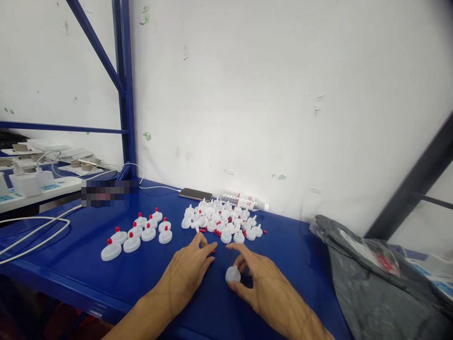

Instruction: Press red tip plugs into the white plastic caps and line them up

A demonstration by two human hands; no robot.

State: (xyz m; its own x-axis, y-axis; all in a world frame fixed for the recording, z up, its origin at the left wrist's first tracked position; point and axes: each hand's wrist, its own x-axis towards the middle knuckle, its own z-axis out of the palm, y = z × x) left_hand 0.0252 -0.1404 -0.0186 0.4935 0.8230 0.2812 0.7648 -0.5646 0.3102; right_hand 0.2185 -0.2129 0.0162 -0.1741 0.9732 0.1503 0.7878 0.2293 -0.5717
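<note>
My right hand holds a white plastic nozzle cap between thumb and fingers, its round side turned toward me. Just left of it, my left hand is closed in a pinch, with a bit of a small red cap showing between thumb and forefinger. Beyond both hands lies a heap of white nozzle caps with small red caps scattered among them. To the left, several white nozzle caps stand upright in rows, each with a red tip.
A phone on a white cable and a clear plastic bottle lie along the wall behind the heap. Dark grey bags cover the table's right side. A blue rack post rises at the left, beside power strips and cables.
</note>
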